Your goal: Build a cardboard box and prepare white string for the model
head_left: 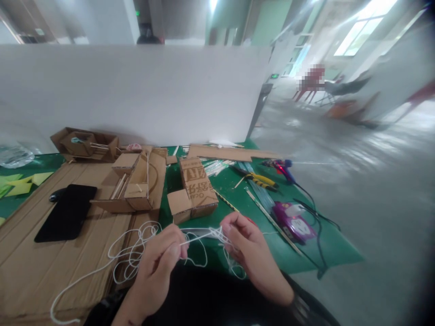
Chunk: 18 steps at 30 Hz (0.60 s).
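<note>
White string (200, 236) stretches between my two hands in front of my body. My left hand (163, 253) is closed, pinching the string between thumb and fingers. A knotted bunch of the same string sits at the fingertips of my right hand (246, 246), which is closed on it. Loose loops hang below both hands and lie on the cardboard sheet (84, 267) at left, one end trailing to its near edge. Just beyond my hands stands a printed cardboard box piece (200, 185). A red item peeks out behind my right hand, mostly hidden.
On the green table (333, 258) lie yellow-handled pliers (263, 181), a blue glue gun (285, 170), a purple device (295, 224) with black cables, and several sticks. Cardboard constructions (136, 181) and a black tablet-like slab (68, 213) are at left. A white partition (136, 90) rises behind.
</note>
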Each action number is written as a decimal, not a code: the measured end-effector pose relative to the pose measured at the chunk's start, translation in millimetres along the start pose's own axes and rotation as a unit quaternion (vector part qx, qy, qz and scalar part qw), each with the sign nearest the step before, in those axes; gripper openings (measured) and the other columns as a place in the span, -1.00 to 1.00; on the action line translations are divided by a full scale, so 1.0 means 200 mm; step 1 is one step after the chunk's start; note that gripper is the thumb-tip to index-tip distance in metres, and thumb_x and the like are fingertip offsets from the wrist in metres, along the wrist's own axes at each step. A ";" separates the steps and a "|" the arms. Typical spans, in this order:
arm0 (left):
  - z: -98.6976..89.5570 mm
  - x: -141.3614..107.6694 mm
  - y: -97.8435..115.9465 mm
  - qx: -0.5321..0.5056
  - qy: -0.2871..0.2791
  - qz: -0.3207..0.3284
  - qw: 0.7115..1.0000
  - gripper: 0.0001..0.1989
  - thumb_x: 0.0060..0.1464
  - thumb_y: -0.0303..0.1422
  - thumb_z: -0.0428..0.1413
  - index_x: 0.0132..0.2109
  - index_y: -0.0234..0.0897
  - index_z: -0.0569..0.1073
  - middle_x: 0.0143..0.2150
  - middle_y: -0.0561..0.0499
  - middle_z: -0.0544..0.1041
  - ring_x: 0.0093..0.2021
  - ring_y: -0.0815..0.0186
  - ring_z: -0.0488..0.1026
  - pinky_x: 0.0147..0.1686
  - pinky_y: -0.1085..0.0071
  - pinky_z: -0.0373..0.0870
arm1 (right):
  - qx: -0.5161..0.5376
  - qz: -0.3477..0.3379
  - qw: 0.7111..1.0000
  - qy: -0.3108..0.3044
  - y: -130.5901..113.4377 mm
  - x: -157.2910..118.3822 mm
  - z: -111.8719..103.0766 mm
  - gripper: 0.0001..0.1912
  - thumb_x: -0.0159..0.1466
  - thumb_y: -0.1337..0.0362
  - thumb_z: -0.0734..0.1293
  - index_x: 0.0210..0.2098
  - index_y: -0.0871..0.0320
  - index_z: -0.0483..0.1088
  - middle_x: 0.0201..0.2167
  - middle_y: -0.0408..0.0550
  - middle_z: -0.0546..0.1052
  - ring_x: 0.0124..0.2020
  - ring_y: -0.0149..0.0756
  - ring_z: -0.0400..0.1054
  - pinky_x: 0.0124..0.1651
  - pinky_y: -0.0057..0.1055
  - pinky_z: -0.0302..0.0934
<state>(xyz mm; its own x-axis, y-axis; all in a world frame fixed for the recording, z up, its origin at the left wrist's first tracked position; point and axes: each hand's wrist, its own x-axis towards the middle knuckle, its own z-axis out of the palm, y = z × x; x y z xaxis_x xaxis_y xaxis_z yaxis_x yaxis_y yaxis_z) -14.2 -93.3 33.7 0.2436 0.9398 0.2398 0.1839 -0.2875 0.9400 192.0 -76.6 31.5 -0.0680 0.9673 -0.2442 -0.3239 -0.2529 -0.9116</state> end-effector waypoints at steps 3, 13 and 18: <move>-0.02 -0.01 -0.03 -0.068 0.045 0.002 0.997 -0.62 0.31 -0.33 -0.13 -0.51 -0.23 0.26 -0.37 -0.02 0.38 -0.31 0.23 0.31 -0.28 0.31 0.21 | -0.041 -0.005 0.999 -0.019 -0.01 0.00 -0.03 -0.69 0.20 0.06 0.45 -0.36 0.15 0.35 -0.65 -0.33 0.20 -0.68 -0.60 -0.07 -0.66 -0.63 -0.25; -0.08 -0.02 -0.02 -0.300 0.160 -0.028 0.940 -0.54 0.20 -0.30 -0.01 -0.63 -0.25 0.08 -0.41 0.02 0.34 -0.31 0.25 0.31 -0.27 0.37 0.30 | -0.120 -0.020 0.987 -0.102 -0.06 -0.01 -0.10 -0.68 0.24 0.03 0.43 -0.29 0.17 0.38 -0.60 -0.34 0.10 -0.62 -0.57 -0.10 -0.58 -0.57 -0.21; -0.09 -0.02 -0.01 -0.319 0.184 -0.024 0.930 -0.54 0.19 -0.29 -0.01 -0.64 -0.25 0.07 -0.43 0.04 0.32 -0.33 0.25 0.31 -0.29 0.38 0.33 | -0.212 -0.013 0.966 -0.149 -0.09 -0.02 -0.12 -0.66 0.19 0.03 0.46 -0.32 0.19 0.41 -0.54 -0.27 0.19 -0.53 -0.51 0.02 -0.48 -0.52 -0.11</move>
<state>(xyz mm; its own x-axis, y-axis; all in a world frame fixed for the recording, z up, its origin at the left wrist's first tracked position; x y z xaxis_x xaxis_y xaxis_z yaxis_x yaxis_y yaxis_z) -33.1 -93.3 35.8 -0.1134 0.9822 0.1498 -0.4440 -0.1849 0.8768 220.5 -76.8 40.3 -0.3539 0.9193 -0.1720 0.0828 -0.1524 -0.9849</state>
